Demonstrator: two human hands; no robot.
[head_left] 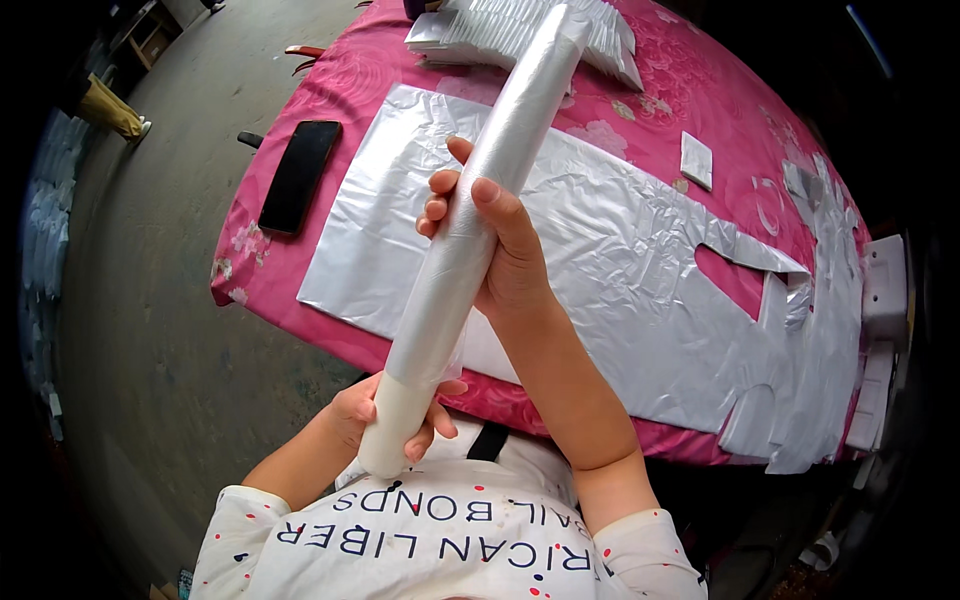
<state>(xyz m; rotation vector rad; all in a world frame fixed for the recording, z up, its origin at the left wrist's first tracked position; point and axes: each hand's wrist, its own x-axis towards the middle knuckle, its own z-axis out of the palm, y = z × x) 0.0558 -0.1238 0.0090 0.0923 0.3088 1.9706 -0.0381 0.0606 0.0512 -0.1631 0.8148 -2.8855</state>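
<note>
A long roll of thin, translucent white plastic (465,230) slants across the view, its far end raised over the table and its near end close to my shirt. My right hand (512,245) is wrapped around the roll's middle, thumb on top and fingertips showing on the far side. Around the whiter near end, my left hand (355,408) is closed, with fingers on both sides. Beneath the roll, a flat, wrinkled stack of silvery-white plastic bags (610,270) lies on the table, its cut-out handles pointing right.
A pink floral cloth (260,210) covers the table. On its left edge lies a black phone (300,178). Folded plastic bags (460,40) are piled at the far side, and a small white packet (697,160) lies right of them. A person's leg (112,108) shows at far left.
</note>
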